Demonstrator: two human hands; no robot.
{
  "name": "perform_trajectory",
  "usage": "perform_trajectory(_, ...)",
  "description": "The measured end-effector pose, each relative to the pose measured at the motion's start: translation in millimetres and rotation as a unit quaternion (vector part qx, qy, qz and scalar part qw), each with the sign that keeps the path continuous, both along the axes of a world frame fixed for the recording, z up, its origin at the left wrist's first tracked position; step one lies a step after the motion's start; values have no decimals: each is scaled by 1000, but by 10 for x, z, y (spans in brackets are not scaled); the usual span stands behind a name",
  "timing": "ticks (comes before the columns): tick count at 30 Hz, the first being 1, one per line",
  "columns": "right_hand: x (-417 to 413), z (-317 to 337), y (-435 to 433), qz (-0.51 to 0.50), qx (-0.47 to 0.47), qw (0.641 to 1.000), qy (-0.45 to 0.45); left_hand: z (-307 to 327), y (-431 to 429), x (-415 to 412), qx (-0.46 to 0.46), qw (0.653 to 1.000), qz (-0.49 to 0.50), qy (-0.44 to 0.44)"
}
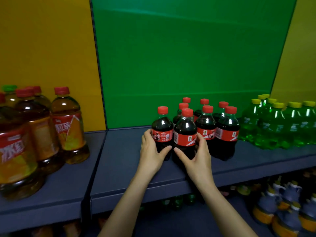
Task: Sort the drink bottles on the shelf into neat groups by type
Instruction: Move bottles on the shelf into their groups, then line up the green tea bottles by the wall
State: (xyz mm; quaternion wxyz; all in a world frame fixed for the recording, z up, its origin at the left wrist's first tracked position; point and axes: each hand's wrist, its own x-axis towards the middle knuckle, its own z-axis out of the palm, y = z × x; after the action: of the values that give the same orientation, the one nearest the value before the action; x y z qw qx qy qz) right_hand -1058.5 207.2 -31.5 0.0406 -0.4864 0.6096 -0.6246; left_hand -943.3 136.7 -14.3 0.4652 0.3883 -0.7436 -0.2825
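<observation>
Several small cola bottles with red caps and red labels stand in a cluster on the blue shelf, before the green back panel. My left hand grips the front-left cola bottle from its left side. My right hand grips the front-middle cola bottle, thumb in front, fingers round its right side. The two held bottles stand upright and touch each other.
Large iced tea bottles with red caps crowd the shelf's left end. Green soda bottles with yellow caps stand at the right. A lower shelf holds more bottles.
</observation>
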Motion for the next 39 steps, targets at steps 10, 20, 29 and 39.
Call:
perform_trajectory(10,-40,103,456,-24,-36,997,67,-11,292,419,-81,990,101,-53)
perform_trajectory(20,924,183,423,212,-11,968,131,-18,937,1834,-177,945,264,-79)
perform_trajectory(29,2372,231,363,322,-18,936,143,-57,1252,3321,-165,920,348,-78)
perform_trajectory(39,3901,231,195,328,-19,937,115,-93,1121,4835,-156,934,311,-81)
